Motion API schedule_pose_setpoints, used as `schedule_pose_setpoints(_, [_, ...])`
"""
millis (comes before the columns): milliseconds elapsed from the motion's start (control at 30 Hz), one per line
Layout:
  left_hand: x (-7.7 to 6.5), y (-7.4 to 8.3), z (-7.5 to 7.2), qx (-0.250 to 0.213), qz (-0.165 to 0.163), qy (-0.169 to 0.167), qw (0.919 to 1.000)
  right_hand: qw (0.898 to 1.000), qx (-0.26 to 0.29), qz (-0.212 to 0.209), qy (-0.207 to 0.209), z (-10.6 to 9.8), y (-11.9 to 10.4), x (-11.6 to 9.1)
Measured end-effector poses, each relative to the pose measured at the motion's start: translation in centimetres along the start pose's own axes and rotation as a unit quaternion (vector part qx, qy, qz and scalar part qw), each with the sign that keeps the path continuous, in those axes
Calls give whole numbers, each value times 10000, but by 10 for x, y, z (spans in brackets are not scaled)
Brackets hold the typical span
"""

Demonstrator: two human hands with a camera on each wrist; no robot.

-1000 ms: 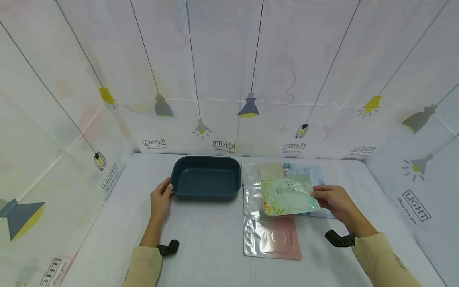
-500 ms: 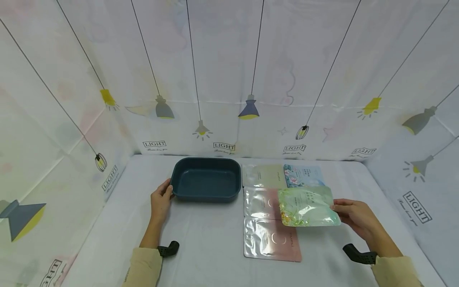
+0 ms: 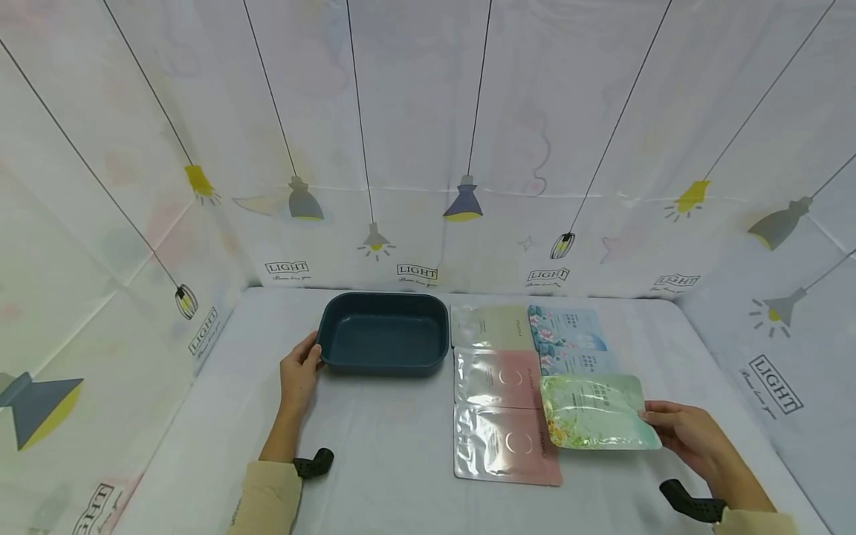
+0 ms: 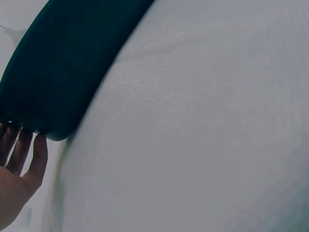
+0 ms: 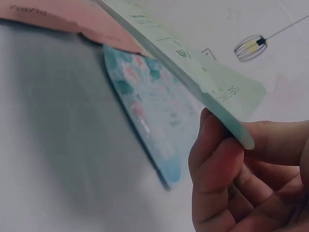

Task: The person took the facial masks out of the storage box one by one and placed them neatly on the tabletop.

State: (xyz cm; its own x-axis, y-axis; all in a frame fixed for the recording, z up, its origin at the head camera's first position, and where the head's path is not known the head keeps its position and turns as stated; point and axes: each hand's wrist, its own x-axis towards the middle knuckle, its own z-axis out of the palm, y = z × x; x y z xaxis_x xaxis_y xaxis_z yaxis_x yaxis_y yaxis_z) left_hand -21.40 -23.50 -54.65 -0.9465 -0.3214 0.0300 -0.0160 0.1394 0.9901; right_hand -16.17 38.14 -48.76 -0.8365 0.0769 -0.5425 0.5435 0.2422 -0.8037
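Observation:
My right hand pinches the right edge of a light green sheet mask packet between thumb and fingers. In the right wrist view the packet is tilted above the table, its edge held by the fingertips. Two blue flowered packets lie beyond it, the nearer one partly covered. Its left end overlaps the pink-and-silver packets in the head view. On the left, my left hand touches the left end of a dark teal rectangular dish, fingers extended against its wall in the left wrist view.
A beige packet lies right of the dish, behind two pink-and-silver ones set in a column. White cloth covers the table. Printed fabric walls with lamp drawings rise behind and at both sides.
My right hand has drawn the green packet toward the near right, uncovering the beige, pink and blue packets under it. The left hand and dish have stayed put.

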Motion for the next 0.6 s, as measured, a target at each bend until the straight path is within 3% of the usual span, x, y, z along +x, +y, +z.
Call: schedule_pose_setpoints(600, [-1, 2, -1, -29, 70, -28, 10000, 9987, -102, 492, -68, -3, 38, 10])
